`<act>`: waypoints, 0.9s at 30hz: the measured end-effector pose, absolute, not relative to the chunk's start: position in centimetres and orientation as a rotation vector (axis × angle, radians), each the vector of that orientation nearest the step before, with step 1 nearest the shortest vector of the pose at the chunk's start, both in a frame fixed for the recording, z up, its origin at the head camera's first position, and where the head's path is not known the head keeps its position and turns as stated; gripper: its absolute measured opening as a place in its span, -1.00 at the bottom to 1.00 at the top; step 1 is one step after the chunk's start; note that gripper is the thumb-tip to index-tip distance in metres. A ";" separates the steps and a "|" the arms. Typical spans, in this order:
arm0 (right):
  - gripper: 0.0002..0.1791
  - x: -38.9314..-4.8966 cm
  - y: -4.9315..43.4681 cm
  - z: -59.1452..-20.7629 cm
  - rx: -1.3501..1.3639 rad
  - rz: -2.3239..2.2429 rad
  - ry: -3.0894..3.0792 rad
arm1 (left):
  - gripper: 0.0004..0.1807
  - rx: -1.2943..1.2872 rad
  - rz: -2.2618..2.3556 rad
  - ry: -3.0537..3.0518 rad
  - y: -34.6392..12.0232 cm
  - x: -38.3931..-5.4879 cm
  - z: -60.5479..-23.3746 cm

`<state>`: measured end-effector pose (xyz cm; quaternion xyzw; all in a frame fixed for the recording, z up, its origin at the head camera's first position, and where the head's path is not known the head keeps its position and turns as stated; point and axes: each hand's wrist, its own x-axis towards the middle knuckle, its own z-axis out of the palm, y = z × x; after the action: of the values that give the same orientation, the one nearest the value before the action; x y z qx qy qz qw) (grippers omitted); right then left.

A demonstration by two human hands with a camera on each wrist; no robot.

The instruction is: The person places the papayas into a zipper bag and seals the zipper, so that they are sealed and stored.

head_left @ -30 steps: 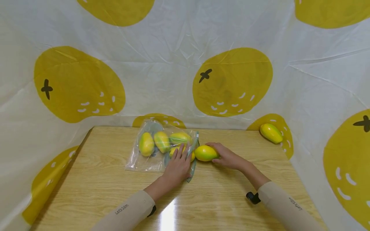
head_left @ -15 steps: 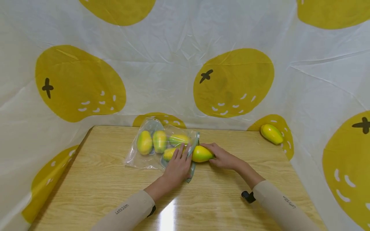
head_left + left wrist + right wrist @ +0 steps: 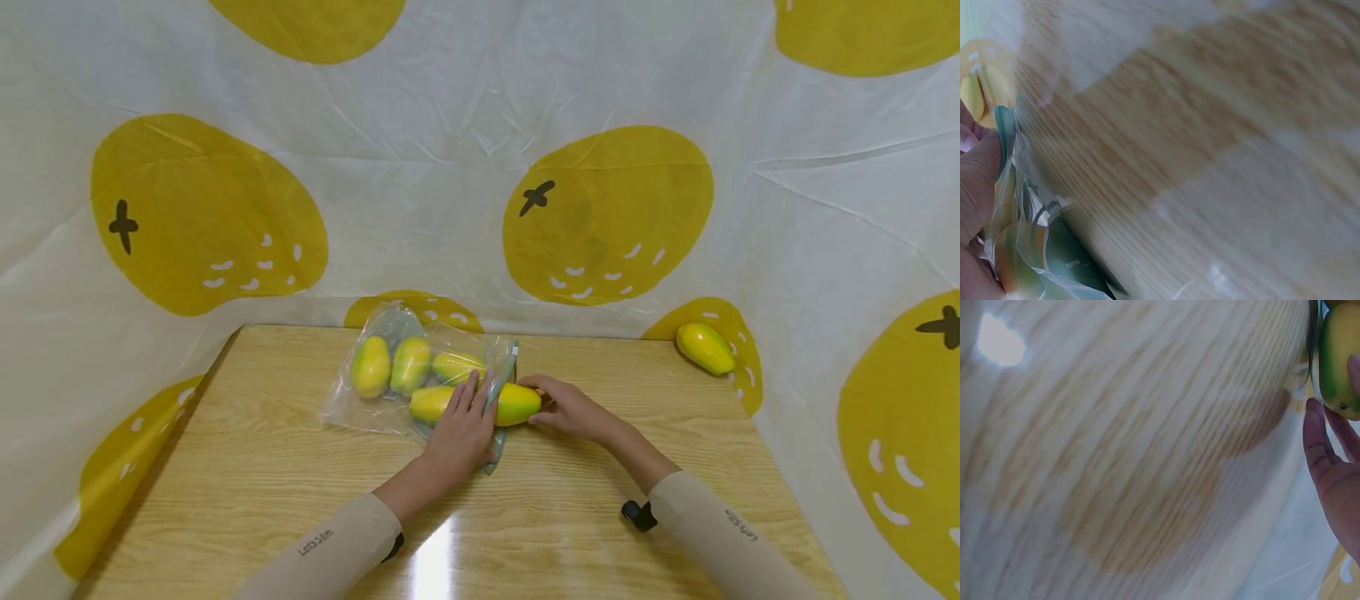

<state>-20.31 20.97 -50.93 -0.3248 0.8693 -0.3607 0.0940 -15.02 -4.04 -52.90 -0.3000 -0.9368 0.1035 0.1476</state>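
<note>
A clear zip bag with a grey-green zip edge lies on the table, its mouth toward the right. Several yellow-green mangoes, among them one mango at the far left, are inside. My left hand lies over the mouth side; in the left wrist view its thumb and fingers hold the zip edge. At the mouth is another mango, partly hidden by the edge. My right hand grips this mango's right end, fingers and thumb around its tip.
One loose mango lies at the table's back right corner. A wood-grain table carries everything. White cloth printed with yellow fruit rises behind and on both sides.
My right hand has moved left, bringing the mango to the bag's mouth. The mangoes inside have shifted left. My left hand has stayed in place.
</note>
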 end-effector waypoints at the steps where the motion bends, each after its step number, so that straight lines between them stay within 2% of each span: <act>1: -0.36 -20.3 21.0 -51.0 -0.962 -1.070 2.579 | 0.22 -0.864 0.305 -2.698 -4.0 -15.0 -52.9; 16: -0.35 -20.8 20.0 -51.9 -0.982 -1.004 2.625 | 0.28 -0.873 0.350 -2.645 -4.1 -15.2 -53.3; 27: -0.47 -20.7 18.8 -52.1 -0.838 -1.107 2.563 | 0.31 -0.877 0.307 -2.613 -4.2 -15.3 -53.6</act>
<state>-20.67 18.81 -52.14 -0.2857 0.8736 -0.3774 0.1133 -15.25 -4.24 -53.59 -0.3109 -0.9262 0.1090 0.1832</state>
